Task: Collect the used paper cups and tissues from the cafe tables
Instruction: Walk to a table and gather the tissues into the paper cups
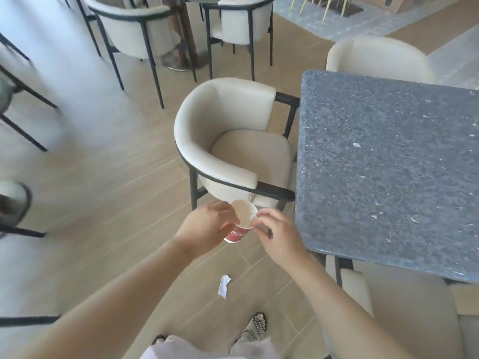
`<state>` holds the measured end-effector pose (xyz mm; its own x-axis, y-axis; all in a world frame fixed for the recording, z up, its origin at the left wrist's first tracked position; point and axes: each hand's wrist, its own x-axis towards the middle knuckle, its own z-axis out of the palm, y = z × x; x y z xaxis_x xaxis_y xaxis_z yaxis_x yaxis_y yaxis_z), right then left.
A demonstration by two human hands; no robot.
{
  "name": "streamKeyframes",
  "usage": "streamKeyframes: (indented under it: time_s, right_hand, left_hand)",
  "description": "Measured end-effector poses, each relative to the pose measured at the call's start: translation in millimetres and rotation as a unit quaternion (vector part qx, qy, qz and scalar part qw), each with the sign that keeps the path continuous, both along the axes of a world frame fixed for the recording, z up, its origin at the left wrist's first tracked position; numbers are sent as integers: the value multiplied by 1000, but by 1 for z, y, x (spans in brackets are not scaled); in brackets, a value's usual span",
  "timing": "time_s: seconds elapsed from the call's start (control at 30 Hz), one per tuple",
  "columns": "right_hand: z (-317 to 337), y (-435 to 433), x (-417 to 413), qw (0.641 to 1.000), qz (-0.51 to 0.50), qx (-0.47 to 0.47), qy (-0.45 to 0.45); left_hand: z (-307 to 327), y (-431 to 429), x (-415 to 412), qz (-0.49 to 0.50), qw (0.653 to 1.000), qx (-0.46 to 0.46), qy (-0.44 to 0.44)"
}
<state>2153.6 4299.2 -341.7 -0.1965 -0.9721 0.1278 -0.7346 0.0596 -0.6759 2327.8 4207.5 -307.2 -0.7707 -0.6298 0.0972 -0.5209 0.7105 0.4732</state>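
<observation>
The scene is bright with soft daylight. It seems to come from the upper left, where the floor (64,81) is washed out to a pale blue-white glare. Shadows are weak and have soft edges. The middle is fairly sharp, so the left hand (204,226), the right hand (280,237) and the paper cup (239,226) read well. The white scrap (255,216) pinched at the cup's rim is only a smudge. The chairs (15,200) at the left edge are blurred and bent by the wide lens.
</observation>
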Motion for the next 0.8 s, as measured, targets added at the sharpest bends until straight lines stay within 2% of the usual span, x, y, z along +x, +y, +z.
streamKeyframes:
  time_s: [0.27,0.47,0.63,0.8]
  right_hand:
    - [-2,-15,97,999,29,12,6]
    - [-23,-11,168,999,29,42,19]
    - [-39,-7,202,998,15,59,10]
    - [-61,-4,214,997,27,76,6]
  left_hand:
    - [-6,-13,100,24,999,37,-29]
    - [-31,-26,167,-27,992,29,-117]
    - [-55,-27,200,-60,991,36,-117]
    - [-79,-25,219,-102,990,5,-99]
